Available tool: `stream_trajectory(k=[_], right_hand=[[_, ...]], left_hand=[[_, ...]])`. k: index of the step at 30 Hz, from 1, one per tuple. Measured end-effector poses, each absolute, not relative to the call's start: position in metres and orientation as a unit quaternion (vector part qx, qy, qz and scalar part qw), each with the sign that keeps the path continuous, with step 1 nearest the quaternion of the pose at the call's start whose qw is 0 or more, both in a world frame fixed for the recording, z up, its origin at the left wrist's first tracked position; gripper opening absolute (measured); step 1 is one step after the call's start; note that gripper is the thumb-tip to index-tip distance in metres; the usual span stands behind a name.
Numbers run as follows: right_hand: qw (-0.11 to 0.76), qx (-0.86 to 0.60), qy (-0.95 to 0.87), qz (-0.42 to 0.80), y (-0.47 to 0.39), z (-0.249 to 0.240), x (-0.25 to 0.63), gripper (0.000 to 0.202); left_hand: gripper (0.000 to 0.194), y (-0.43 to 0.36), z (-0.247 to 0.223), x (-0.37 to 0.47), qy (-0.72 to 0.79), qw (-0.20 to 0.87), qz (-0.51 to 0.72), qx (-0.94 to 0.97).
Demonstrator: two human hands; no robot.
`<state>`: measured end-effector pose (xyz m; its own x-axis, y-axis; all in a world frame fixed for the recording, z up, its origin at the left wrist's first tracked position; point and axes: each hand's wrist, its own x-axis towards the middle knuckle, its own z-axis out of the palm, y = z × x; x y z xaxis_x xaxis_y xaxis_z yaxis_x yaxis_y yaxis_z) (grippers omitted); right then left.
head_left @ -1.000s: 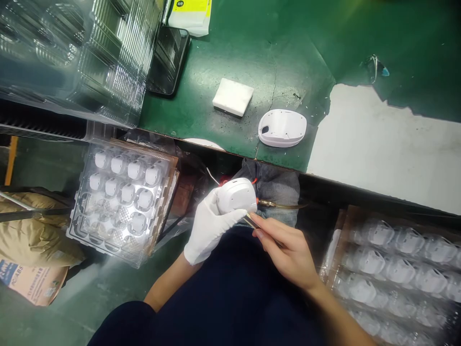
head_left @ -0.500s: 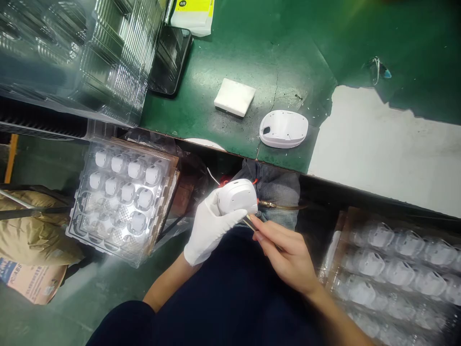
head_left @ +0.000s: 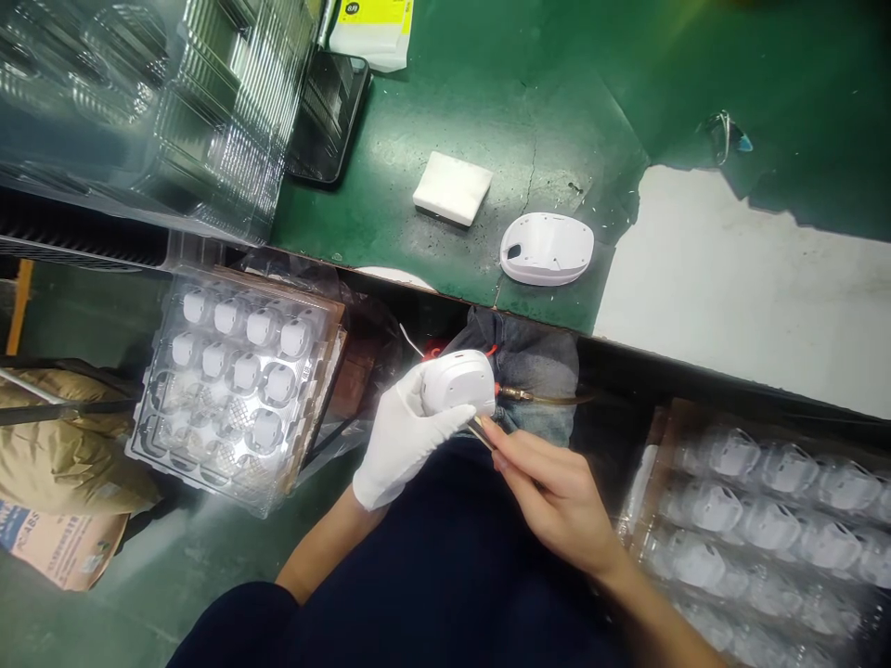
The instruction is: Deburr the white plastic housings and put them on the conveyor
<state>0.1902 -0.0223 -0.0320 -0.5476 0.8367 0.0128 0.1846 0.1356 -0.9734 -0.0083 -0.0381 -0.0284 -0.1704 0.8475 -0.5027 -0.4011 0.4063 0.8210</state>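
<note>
My left hand (head_left: 404, 441), in a white glove, is closed around a rounded white plastic part (head_left: 459, 382) with small holes in its face. My bare right hand (head_left: 549, 482) pinches a thin tool (head_left: 485, 434) whose tip is at the lower right edge of that part, beside my left thumb. A similar white shell (head_left: 547, 249) lies on the green table near its front edge. To its left is a white block (head_left: 452, 188) with a dark underside.
A clear tray of white parts (head_left: 237, 371) stands at the left, another (head_left: 772, 520) at the right. Clear plastic trays (head_left: 209, 102) and a black phone (head_left: 330, 116) are on the table's left. Behind my hands are an air hose fitting (head_left: 515, 394) and denim cloth (head_left: 539, 357).
The white part in my left hand has tilted very slightly. Both hands are otherwise almost where they were, and each keeps its hold.
</note>
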Motion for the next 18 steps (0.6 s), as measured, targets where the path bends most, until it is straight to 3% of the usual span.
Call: stream_trajectory(k=[6, 13, 18], right_hand=[[0.314, -0.391, -0.656, 0.565, -0.020, -0.038, 0.198, 0.044], [0.345, -0.581, -0.476, 0.563, -0.027, -0.064, 0.182, 0.027], [0.356, -0.584, -0.424, 0.593, -0.017, -0.071, 0.161, 0.040]], left_hand=[[0.058, -0.035, -0.029, -0.006, 0.565, 0.616, 0.518, 0.180], [0.046, -0.036, -0.041, 0.003, 0.545, 0.608, 0.565, 0.119], [0.065, -0.036, -0.046, 0.013, 0.474, 0.659, 0.575, 0.108]])
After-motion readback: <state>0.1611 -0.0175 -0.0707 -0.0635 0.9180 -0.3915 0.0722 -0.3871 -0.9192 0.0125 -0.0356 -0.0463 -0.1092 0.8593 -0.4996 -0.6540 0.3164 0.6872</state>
